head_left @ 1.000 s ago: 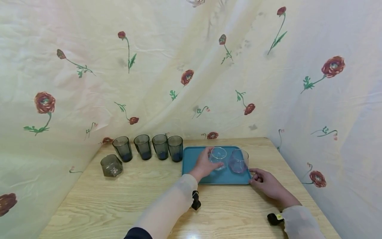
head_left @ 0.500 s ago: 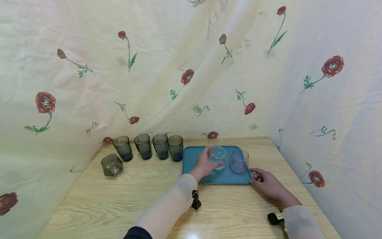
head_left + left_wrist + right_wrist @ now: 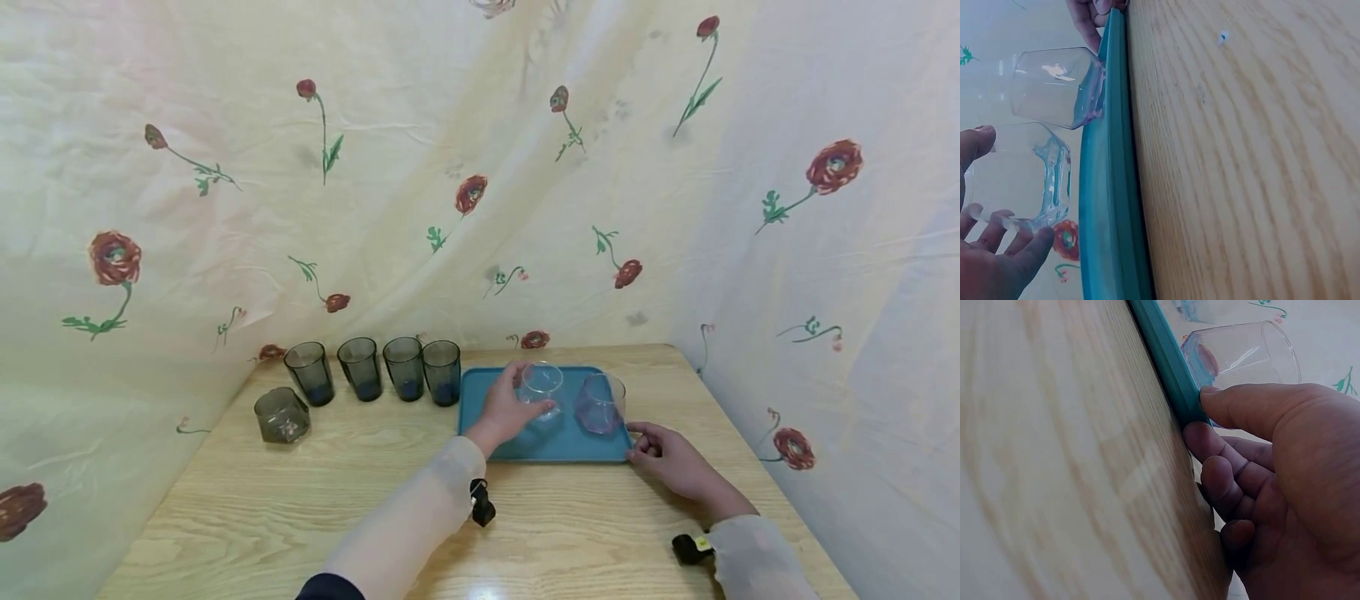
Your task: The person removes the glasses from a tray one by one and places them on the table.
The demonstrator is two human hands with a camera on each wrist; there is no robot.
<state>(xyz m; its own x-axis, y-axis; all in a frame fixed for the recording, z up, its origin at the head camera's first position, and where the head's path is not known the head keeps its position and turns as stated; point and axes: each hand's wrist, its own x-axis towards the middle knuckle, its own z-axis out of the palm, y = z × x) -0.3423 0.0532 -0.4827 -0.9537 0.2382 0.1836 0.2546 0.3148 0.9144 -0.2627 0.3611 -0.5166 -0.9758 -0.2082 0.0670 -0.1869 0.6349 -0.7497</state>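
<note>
My left hand (image 3: 508, 410) holds a clear drinking glass (image 3: 544, 385) upright, thumb on one side and fingers curled round the other. In the left wrist view a narrow gap separates that glass's base from the blue tray (image 3: 1119, 187). Beside it, a second clear glass with a pinkish-purple tint (image 3: 600, 408) stands on the tray's right part. At the tray's front right corner my right hand (image 3: 675, 462) pinches the rim. The right wrist view shows the thumb (image 3: 1254, 406) on the rim and the index fingertip against the corner's lower side.
Several tall smoky-grey glasses stand in a row left of the tray, the nearest to it being a grey glass (image 3: 441, 375). A shorter brownish glass (image 3: 282, 415) sits in front of the row's left end. Flowered cloth (image 3: 405, 208) hangs behind the wooden table (image 3: 300, 517).
My left hand has raised the clear glass a little off the tray and shifted it slightly left. The right hand keeps its place at the tray corner.
</note>
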